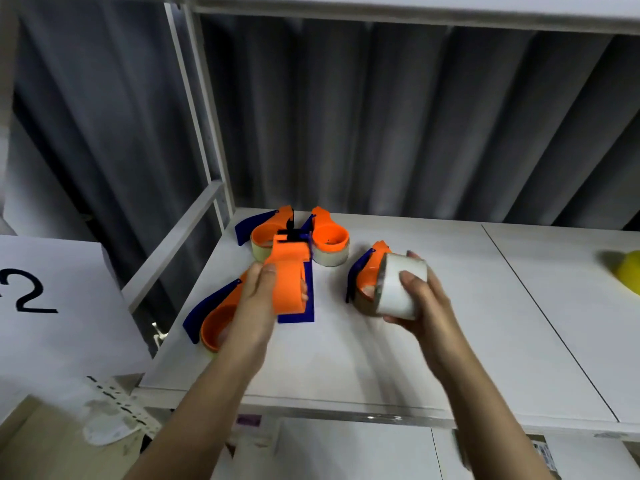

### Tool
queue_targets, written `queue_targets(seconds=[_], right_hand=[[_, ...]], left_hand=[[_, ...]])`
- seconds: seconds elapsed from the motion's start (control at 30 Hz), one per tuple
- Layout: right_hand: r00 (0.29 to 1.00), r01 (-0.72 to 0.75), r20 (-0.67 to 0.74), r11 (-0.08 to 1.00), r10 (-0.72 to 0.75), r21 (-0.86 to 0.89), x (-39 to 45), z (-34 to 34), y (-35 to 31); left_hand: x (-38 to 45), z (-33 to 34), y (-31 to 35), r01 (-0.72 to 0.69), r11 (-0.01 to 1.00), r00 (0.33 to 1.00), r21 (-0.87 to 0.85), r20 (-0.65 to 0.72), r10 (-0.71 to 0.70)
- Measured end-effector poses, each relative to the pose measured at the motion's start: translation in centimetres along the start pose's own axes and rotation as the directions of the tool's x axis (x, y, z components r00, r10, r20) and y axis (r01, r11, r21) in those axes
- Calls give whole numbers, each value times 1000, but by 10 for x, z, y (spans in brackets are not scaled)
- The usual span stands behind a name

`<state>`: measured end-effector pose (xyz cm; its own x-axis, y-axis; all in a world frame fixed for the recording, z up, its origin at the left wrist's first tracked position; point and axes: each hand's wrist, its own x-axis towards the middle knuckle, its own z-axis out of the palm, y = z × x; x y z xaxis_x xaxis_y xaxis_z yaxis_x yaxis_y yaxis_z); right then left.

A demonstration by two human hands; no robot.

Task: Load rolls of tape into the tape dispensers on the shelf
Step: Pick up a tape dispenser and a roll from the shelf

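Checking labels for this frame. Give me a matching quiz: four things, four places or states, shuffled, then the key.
Things:
1. white tape roll
2. orange dispenser
3. yellow object
4. numbered white sheet

Places:
A. far right edge of the shelf
B. gripped by the left hand
C. left of the shelf
D. gripped by the right hand

Pairs: 1-D, 2-B, 3-A, 4-C

Even, soft indoor light — no glare
Wide-angle bend at the edges; hands and near shelf [346,375] slightly motion-blurred.
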<state>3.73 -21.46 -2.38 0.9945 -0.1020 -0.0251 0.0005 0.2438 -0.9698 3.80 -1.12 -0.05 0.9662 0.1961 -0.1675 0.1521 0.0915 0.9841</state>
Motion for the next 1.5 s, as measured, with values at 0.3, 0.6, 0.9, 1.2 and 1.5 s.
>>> queue_targets(seconds=[0.3,0.6,0.9,1.2,1.5], right_hand=[[979,-203,-38,979,202,-33,4,-17,4],[976,-213,-60,968,207,-130,0,-13,10],[968,-250,-77,958,241,-138,-5,-12,15],[966,-244,-136,954,222,-172,-9,-19,19],[968,-156,-233,943,88,-292,-10,-29,17]], left_hand=[[-2,5,-4,-28,976,974,214,225,-22],[-8,14,-22,164,986,972,-4,173,-161],[-8,17,-41,226,974,965,13,136,-225],[-10,15,-47,177,974,963,142,179,-201],[-2,14,-68,36,957,999,288,-9,-35]])
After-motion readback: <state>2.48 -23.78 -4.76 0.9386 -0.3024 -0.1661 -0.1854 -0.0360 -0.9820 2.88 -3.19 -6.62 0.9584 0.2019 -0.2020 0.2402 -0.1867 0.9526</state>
